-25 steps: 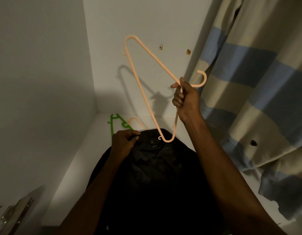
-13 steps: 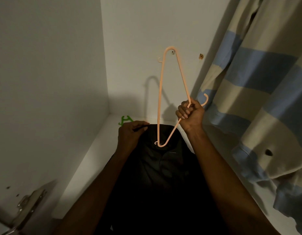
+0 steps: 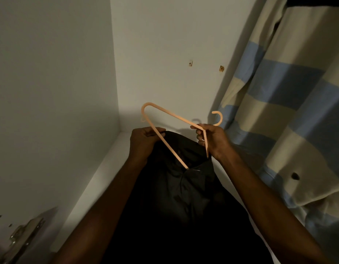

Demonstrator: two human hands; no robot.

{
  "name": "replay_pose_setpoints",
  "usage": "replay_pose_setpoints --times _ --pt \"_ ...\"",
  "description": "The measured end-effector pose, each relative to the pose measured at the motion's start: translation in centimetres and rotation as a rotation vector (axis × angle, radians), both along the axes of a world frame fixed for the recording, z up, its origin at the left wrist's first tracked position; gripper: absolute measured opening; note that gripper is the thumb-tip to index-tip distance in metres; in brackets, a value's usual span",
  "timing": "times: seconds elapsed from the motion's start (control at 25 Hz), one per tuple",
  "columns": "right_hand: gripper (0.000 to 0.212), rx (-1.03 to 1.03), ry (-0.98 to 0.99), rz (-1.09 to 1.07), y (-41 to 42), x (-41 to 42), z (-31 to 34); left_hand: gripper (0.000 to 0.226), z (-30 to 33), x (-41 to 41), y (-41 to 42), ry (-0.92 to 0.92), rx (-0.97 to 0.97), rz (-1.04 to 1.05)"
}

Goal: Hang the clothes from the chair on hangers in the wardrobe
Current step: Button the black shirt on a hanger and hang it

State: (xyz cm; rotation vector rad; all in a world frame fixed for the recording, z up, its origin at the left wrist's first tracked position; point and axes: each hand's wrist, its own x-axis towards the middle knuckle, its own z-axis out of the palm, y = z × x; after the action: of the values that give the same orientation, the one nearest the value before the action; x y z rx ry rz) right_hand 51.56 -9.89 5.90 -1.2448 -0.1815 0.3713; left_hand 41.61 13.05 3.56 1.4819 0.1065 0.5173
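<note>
I see the black shirt (image 3: 180,187) held up inside the white wardrobe (image 3: 60,92), its collar toward the back wall. One end of the peach hanger (image 3: 165,119) is tucked into the neck opening; the other end sticks up to the left. My left hand (image 3: 144,141) pinches the collar edge. My right hand (image 3: 212,140) has its grip clamped on the hanger just below the hook. A blue-and-cream striped garment (image 3: 288,111) hangs to the right. A metal hinge (image 3: 22,239) shows at lower left.
</note>
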Motion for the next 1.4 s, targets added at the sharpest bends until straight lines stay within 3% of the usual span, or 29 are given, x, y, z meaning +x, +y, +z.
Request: replay_pose_setpoints --times 0.28,0.4,0.56,0.8,0.88,1.0,1.12,1.28,1.4 --pt "0.020 0.065 0.114 -0.147 -0.4 -0.6 -0.9 0.018 1.2 0.3 -0.2 0.157 -0.387 -0.218" --pt "0.021 -0.064 0.067 -0.212 -1.8 -0.3 -0.4 0.026 1.3 0.2 0.6 0.210 -0.514 -0.306" --pt "0.023 -0.212 0.044 -0.297 -4.1 -0.2 -0.6 0.032 1.8 0.3 1.7 0.290 -0.536 -0.367" --pt "0.025 -0.268 -0.004 -0.431 -6.3 -0.9 -2.6 0.042 0.8 0.1 1.0 0.410 -0.505 -0.289" --pt "0.024 -0.289 -0.061 -0.448 -6.7 -1.3 -3.0 0.039 0.8 -0.2 0.6 0.415 -0.315 -0.232" --pt "0.023 -0.287 -0.127 -0.488 -7.1 -1.4 -3.5 0.022 -0.1 -0.2 -0.3 0.494 0.298 -0.096" --pt "0.025 -0.303 -0.161 -0.509 -7.4 -1.3 -3.7 0.012 -1.2 -0.1 -0.7 0.574 0.643 -0.020" --pt "0.022 -0.307 -0.209 -0.486 -7.2 -1.9 -3.5 0.023 -1.1 0.2 0.1 0.639 0.708 0.067" --pt "0.023 -0.359 -0.269 -0.400 -6.2 -2.8 -3.5 0.029 -0.2 0.5 0.3 0.563 0.742 0.162"
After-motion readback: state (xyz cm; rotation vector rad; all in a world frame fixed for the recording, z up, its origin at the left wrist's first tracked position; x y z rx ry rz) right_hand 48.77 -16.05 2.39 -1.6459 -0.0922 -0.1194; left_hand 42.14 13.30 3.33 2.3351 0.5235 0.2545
